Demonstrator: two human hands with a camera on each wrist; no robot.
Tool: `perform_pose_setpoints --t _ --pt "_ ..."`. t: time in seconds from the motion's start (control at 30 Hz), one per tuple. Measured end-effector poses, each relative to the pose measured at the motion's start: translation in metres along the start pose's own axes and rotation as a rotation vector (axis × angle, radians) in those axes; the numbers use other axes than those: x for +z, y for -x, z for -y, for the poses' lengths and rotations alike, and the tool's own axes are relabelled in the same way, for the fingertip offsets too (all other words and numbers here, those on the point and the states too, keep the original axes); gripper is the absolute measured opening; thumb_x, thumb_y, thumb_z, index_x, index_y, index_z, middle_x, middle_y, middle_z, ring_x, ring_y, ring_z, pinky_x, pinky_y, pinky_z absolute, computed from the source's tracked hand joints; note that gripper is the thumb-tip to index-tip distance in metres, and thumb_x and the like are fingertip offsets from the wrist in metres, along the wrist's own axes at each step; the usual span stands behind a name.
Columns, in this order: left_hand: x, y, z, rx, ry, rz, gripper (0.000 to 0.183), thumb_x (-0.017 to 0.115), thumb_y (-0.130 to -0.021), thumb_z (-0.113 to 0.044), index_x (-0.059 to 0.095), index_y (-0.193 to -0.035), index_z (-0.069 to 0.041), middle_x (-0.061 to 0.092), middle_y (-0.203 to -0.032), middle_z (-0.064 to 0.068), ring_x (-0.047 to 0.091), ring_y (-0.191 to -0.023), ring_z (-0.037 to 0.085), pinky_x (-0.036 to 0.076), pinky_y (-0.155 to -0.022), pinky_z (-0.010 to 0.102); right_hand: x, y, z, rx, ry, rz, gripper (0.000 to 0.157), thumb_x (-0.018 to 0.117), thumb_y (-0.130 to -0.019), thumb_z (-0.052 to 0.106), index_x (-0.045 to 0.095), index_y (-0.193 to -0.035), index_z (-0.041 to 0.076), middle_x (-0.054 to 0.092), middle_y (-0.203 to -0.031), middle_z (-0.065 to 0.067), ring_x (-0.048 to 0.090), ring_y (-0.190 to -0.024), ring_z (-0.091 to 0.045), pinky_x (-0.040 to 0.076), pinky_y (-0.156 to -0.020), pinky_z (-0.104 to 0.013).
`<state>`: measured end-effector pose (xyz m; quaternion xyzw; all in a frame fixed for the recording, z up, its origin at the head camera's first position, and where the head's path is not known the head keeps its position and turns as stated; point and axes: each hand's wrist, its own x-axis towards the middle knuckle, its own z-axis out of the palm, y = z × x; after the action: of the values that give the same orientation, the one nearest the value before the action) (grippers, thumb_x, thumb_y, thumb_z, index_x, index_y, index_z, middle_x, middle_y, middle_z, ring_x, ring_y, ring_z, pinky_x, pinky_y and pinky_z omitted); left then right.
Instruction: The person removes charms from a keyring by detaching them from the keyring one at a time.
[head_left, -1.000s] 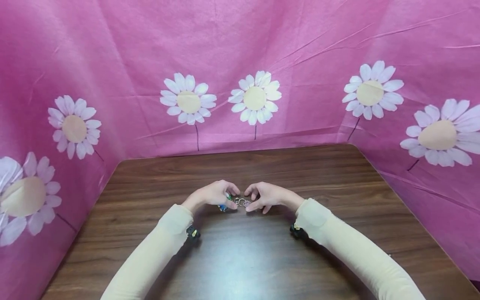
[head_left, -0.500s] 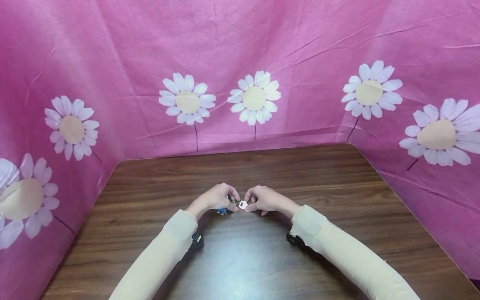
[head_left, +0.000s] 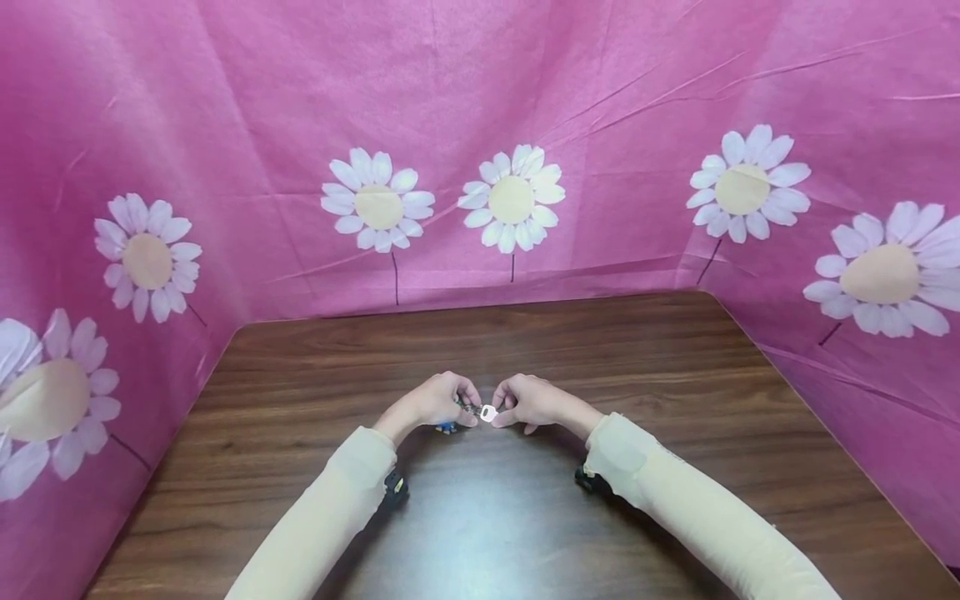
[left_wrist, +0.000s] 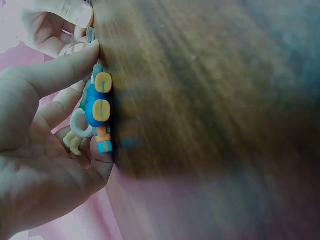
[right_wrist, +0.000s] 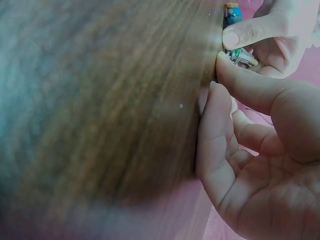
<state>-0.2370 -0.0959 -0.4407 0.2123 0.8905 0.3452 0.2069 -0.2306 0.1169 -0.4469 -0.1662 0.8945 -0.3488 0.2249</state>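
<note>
"How many daisies (head_left: 512, 200) surround your counter (head_left: 525, 346)?"

"Six: two past the left edge, two past the far edge, two past the right."

"And at your fingers (left_wrist: 65, 72)?"

"I count one keychain (head_left: 469, 408), one silver key (head_left: 488, 413), one blue figure (left_wrist: 97, 97), one white ring (left_wrist: 74, 122); the other pieces are too bunched to tell."

"Sleeves (head_left: 705, 487)?"

"Two of mine, plus two black wrist devices (head_left: 395, 486)."

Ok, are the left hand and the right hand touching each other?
Apart. The head view shows it: the left hand and right hand have a gap between their fingertips, where the shiny key shows.
</note>
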Motion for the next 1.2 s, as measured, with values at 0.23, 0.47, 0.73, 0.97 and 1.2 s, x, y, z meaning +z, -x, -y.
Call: perform_pose_setpoints --t 0.23,0.47,0.73,0.97,1.2 --pt "0.003 0.003 -0.002 0.008 0.006 0.026 0.021 0.087 -0.079 -0.008 0.07 -0.091 -0.007 0.061 -0.076 -0.002 0.059 -0.062 0.01 0.052 -0.062 0.024 0.005 0.004 -0.003 -0.023 -0.001 0.02 0.019 0.085 -0.085 0.017 0.067 -0.086 0.011 0.056 -0.075 0.0 0.057 -0.056 -0.012 0.058 -0.047 -0.029" --pt "0.004 0.003 0.0 0.023 -0.013 0.025 0.019 0.087 -0.079 -0.01 0.072 -0.089 -0.006 0.06 -0.069 -0.005 0.055 -0.058 0.007 0.049 -0.056 0.022 0.005 0.003 -0.007 -0.012 0.019 0.002 0.02 0.086 -0.084 0.021 0.067 -0.083 0.012 0.058 -0.075 0.001 0.058 -0.053 -0.012 0.058 -0.047 -0.028" --pt "0.0 0.001 0.006 0.172 -0.128 -0.017 0.012 0.087 -0.081 -0.016 0.076 -0.086 -0.014 0.067 -0.073 -0.01 0.059 -0.066 0.005 0.05 -0.062 0.023 -0.007 0.002 -0.007 -0.052 -0.068 0.123 0.014 0.078 -0.09 0.017 0.067 -0.087 0.008 0.056 -0.072 0.001 0.055 -0.063 -0.012 0.059 -0.053 -0.03" --pt "-0.007 0.005 0.0 0.244 -0.018 0.024 0.005 0.077 -0.091 -0.014 0.076 -0.091 -0.009 0.072 -0.074 -0.004 0.063 -0.062 0.007 0.053 -0.057 0.022 -0.025 0.01 -0.008 -0.048 -0.239 0.224 0.013 0.073 -0.094 0.014 0.065 -0.095 0.004 0.063 -0.074 -0.008 0.056 -0.061 -0.014 0.054 -0.05 -0.026" --pt "-0.014 0.024 -0.014 0.347 0.092 -0.077 0.01 0.075 -0.094 -0.015 0.077 -0.102 -0.009 0.075 -0.083 -0.005 0.07 -0.077 0.012 0.057 -0.07 0.025 -0.042 0.031 0.0 -0.143 -0.366 0.263 0.023 0.069 -0.097 0.013 0.068 -0.116 0.001 0.064 -0.083 -0.026 0.055 -0.058 -0.014 0.053 -0.053 -0.026"
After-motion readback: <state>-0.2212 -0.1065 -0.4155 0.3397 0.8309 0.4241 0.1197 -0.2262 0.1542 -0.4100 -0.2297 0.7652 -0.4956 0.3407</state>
